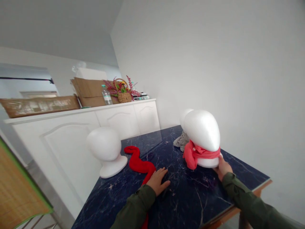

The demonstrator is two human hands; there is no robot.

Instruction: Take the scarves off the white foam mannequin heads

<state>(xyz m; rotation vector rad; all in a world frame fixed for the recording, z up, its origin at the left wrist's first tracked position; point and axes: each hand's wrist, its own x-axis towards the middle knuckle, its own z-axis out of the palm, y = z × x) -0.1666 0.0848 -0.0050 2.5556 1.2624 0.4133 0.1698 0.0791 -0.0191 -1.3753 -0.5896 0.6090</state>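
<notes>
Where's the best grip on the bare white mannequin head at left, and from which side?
Probably the narrow neck, with the left hand coming low from the near side. The neck pinches in between the rounded top and flared base, so it should wrap easily. The red cloth lies to its right, making the near side likely freer.
</notes>
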